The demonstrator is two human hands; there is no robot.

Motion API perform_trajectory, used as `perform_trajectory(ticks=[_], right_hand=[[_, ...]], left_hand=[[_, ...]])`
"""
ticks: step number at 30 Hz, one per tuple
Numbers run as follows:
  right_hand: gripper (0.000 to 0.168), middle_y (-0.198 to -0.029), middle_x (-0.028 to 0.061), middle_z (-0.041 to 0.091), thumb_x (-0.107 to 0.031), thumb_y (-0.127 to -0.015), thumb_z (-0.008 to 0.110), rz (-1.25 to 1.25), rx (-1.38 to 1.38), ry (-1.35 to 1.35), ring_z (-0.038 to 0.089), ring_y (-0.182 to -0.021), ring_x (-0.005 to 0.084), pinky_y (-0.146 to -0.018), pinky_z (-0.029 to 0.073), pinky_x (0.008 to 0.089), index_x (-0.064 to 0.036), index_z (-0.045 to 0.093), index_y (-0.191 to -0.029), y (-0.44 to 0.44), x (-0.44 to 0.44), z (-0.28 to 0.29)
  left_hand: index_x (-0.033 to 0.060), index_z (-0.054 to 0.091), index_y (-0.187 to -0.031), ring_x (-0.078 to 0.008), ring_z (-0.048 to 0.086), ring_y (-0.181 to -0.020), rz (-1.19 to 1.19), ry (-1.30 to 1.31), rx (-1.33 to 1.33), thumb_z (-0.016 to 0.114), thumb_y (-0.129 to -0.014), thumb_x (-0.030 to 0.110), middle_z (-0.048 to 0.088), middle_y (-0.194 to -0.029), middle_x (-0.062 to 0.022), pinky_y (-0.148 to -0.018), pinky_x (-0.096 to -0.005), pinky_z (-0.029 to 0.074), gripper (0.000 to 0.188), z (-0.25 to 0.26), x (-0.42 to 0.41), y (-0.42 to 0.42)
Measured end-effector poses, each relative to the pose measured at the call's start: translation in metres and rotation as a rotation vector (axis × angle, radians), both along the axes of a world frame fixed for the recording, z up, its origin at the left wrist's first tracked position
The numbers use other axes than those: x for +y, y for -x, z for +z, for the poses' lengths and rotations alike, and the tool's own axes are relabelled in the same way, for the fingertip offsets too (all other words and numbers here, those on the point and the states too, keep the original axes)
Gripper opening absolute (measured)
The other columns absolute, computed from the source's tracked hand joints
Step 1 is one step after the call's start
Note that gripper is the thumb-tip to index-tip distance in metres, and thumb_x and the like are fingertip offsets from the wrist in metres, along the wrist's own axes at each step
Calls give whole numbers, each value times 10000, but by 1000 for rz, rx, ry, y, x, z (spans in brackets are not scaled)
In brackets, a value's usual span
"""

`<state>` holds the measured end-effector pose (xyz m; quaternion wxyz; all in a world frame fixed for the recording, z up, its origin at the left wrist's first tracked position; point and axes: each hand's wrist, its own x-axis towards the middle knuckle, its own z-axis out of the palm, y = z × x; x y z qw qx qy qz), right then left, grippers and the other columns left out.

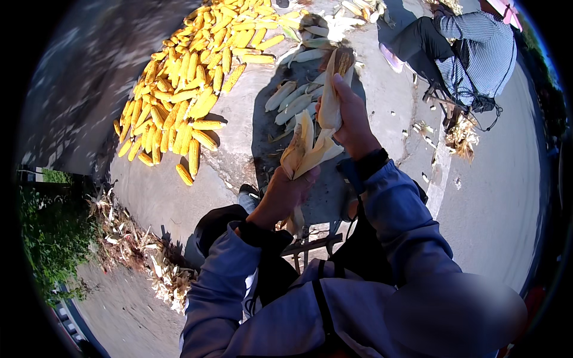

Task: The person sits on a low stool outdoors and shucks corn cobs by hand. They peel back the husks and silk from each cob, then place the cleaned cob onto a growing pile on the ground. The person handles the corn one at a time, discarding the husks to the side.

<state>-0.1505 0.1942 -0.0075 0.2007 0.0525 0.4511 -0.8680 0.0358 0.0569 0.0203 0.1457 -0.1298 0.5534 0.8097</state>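
A partly husked ear of corn (344, 62) is in my right hand (356, 118), tip pointing away from me. Kernels show at its tip, while pale husk still wraps the lower part. My left hand (288, 192), nearer my lap, grips dry husk leaves (299, 150) that hang down from the ear's base. Its fingers are partly hidden under those leaves. On the concrete beyond my hands, several ears in their husks (293, 107) lie in my shadow. A large heap of bare yellow cobs (183, 103) spreads out to the left.
Another person (474, 58) sits bent over at the upper right, a clump of husks (463, 136) close by. Discarded husks (168, 277) form a row at lower left, beside green plants (49, 237). A low frame (313, 245) is below my forearms. More pale husks (353, 15) lie farther off.
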Motion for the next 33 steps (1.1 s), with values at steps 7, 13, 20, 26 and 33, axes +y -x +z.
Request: perform_trajectory(ticks=[7,13,20,26,33], right_hand=[[424,-998,100,558,-501,-1041,630,47,-163,282,644,-836,246,-686,585,421,-170,503,-1272,32,55,10],[486,-931,129,637,-440,-1020,680,235,-164,242,696,-777,217,-644,627,386,-3,533,-1174,3,32,14],[526,-926,116,686,-481,-1037,628,365,-117,76,719,-757,204,-659,631,365,33,614,-1145,-23,13,21],[504,-987,103,672,-373,-961,751,446,-22,-97,708,-783,200,-678,598,340,3,585,-1254,-44,2,23],[639,-1081,110,662,-252,-848,834,486,134,-355,675,-902,184,-796,552,337,45,557,-1342,-57,-6,19]], left_hand=[[84,576,-1049,-76,503,-532,131,-171,31,727,-1003,187,549,-728,29,-500,-240,412,189,-7,-32,-12],[56,600,-1028,-126,556,-557,189,-177,74,756,-910,45,558,-731,-18,-533,-281,475,195,3,-35,14],[46,602,-1048,-131,559,-623,235,-263,32,673,-1001,132,562,-776,-26,-623,-315,504,121,-6,-57,36],[41,632,-1012,-110,575,-644,215,-239,114,633,-1051,179,622,-811,-30,-624,-311,520,143,-22,-77,55],[36,684,-1081,-94,575,-588,365,-240,38,728,-1004,162,652,-793,-12,-566,-273,502,154,-21,-83,73]])
